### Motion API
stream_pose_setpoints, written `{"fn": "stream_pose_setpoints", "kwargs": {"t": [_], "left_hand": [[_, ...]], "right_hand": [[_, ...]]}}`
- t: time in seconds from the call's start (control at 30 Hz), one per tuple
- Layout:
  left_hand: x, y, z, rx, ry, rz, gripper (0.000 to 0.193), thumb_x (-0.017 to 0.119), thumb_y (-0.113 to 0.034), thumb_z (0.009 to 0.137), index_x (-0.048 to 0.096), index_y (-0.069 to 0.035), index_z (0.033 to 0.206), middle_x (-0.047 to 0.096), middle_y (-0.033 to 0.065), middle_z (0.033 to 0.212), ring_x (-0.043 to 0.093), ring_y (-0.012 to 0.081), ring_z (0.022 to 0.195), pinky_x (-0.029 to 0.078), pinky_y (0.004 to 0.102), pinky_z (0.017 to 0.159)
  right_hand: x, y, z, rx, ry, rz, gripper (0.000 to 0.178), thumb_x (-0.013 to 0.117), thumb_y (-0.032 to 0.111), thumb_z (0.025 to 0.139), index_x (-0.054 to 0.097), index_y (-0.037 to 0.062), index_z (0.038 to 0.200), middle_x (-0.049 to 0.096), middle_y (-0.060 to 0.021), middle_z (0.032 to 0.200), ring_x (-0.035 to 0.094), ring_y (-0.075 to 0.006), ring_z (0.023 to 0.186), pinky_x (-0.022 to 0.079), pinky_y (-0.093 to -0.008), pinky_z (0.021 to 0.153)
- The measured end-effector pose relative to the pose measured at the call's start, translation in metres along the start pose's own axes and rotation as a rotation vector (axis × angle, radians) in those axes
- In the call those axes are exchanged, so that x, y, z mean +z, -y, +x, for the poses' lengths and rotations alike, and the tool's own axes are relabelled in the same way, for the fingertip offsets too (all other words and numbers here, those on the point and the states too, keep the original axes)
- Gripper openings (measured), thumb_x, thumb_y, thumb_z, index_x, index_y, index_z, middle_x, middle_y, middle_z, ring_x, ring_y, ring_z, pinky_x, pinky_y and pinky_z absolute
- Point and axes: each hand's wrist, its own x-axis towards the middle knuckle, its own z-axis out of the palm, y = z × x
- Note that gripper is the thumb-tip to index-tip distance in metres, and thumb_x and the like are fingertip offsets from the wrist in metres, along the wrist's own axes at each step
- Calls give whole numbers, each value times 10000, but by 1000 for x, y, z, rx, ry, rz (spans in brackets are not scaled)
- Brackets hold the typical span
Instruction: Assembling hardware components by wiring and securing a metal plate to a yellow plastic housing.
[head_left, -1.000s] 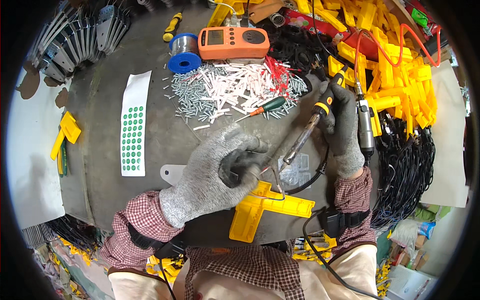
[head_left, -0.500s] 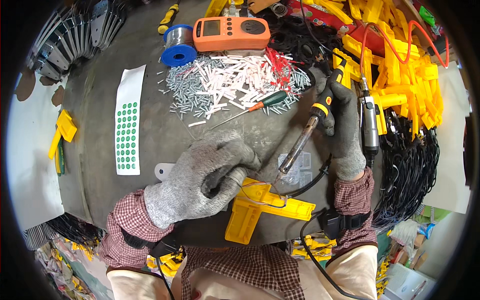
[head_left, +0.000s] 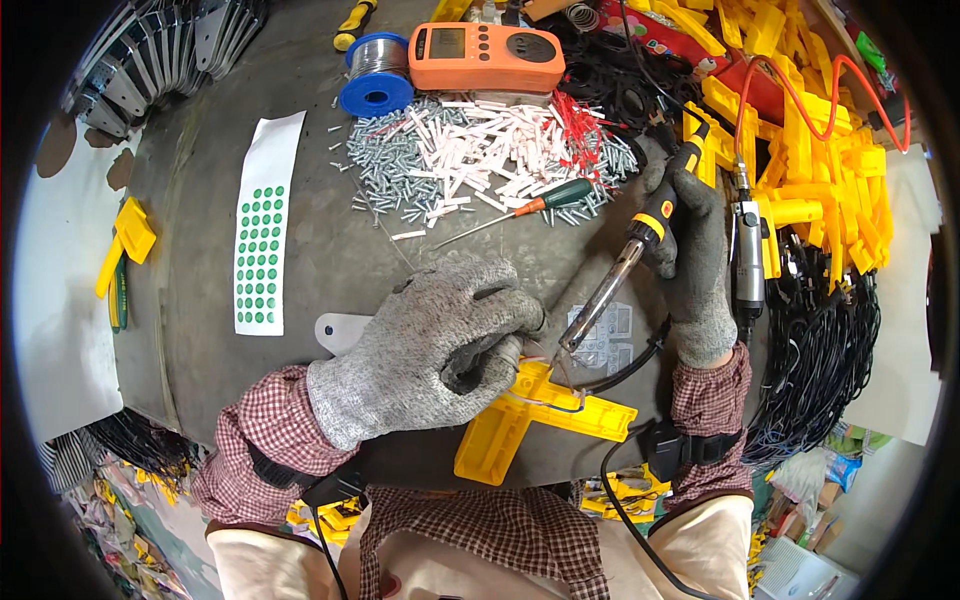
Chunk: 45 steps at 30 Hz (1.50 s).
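Observation:
My right hand (head_left: pixel 690 235), in a grey glove, grips a soldering iron (head_left: pixel 657 219) with a black and yellow handle. Its metal shaft slants down to the left, its tip close to thin wires at a yellow T-shaped plastic part (head_left: pixel 495 440). My gloved left hand (head_left: pixel 425 355) is closed in a pinch beside the tip. A thin strand of solder wire (head_left: pixel 392 242) runs across the table to this hand; its end at the fingertips is hard to make out. A black cable (head_left: pixel 630 372) leads away from the yellow part, which lies near the table's front edge.
Screws (head_left: pixel 385 170), white sleeves (head_left: pixel 480 150) and a green-handled screwdriver (head_left: pixel 545 205) lie ahead. Behind are a solder spool (head_left: pixel 377 75) and an orange meter (head_left: pixel 487 57). Yellow parts (head_left: pixel 850 190), an electric screwdriver (head_left: pixel 748 250) and black cables (head_left: pixel 810 370) crowd the right. A sticker sheet (head_left: pixel 265 230) lies left.
My left hand has shifted right, its fingertips nearer the iron's tip and covering more of the yellow part. The iron stays in my right hand. The whole view has shifted slightly.

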Motion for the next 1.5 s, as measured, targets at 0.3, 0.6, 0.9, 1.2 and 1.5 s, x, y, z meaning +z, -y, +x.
{"fn": "stream_pose_setpoints", "kwargs": {"t": [0.3,0.6,0.9,1.2,1.5], "left_hand": [[2,-1,4,74,-58,63,209,665,17,758,642,-52,955,629,109,874,622,319,780,493,428,688],[-14,-29,-20,43,-74,68,203,670,9,746,691,-41,942,620,93,836,607,242,710,481,374,645],[7,-34,-26,97,-60,170,340,728,-25,710,685,-67,1045,591,107,918,609,310,783,479,428,702],[9,-36,-28,72,-17,207,349,727,-43,702,687,-92,1045,586,107,919,605,321,804,475,444,709],[-5,-42,-32,65,8,364,286,698,-71,709,660,-95,991,581,96,924,606,320,844,475,472,786]], "right_hand": [[4,5,-2,19,-70,-1,304,498,336,1016,598,50,986,515,24,583,350,-52,389,302,-202,398],[-8,17,-1,-69,-105,89,275,511,284,1016,569,17,983,531,11,642,338,-42,356,290,-193,334],[10,14,-14,-20,42,134,209,536,251,1005,558,46,975,525,-1,638,357,-54,359,270,-194,315],[12,14,-21,-6,87,-55,316,503,349,1005,602,48,992,508,46,642,367,-38,420,270,-203,391],[17,13,-21,-28,82,14,244,533,296,996,574,56,985,519,37,661,395,-38,424,299,-191,388]]}}
